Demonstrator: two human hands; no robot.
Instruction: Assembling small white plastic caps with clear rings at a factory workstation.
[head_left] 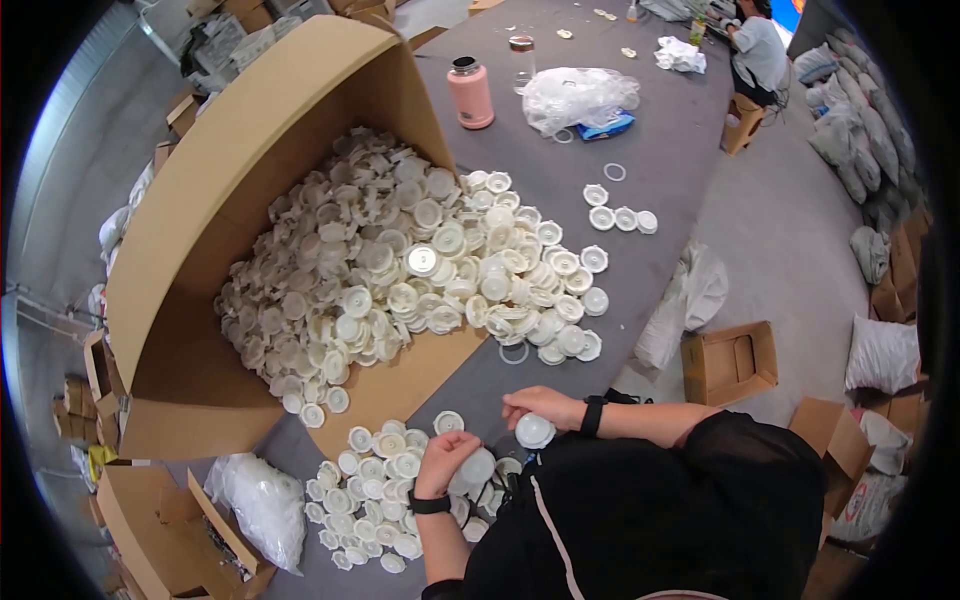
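My left hand (445, 460) is closed at the table's near edge, against a translucent white plastic cap (478, 467) that it seems to grip. Opposite it, my right hand (545, 405) has its fingers curled round another round white cap (535, 432). The fingertips of both hands are partly hidden. Beside and below my left hand spreads a loose pile of similar white caps (375, 495). A much larger heap of caps (420, 262) spills from a tipped cardboard box (250, 95) onto the table, beyond my hands.
On the grey table (660, 120) stand a pink bottle (470, 95) and a clear jar (522, 65). Near them lie a plastic bag (575, 98) and a blue packet (606, 126). An opened carton (170, 520) and white bag (262, 508) are at lower left. A person (757, 50) sits far right.
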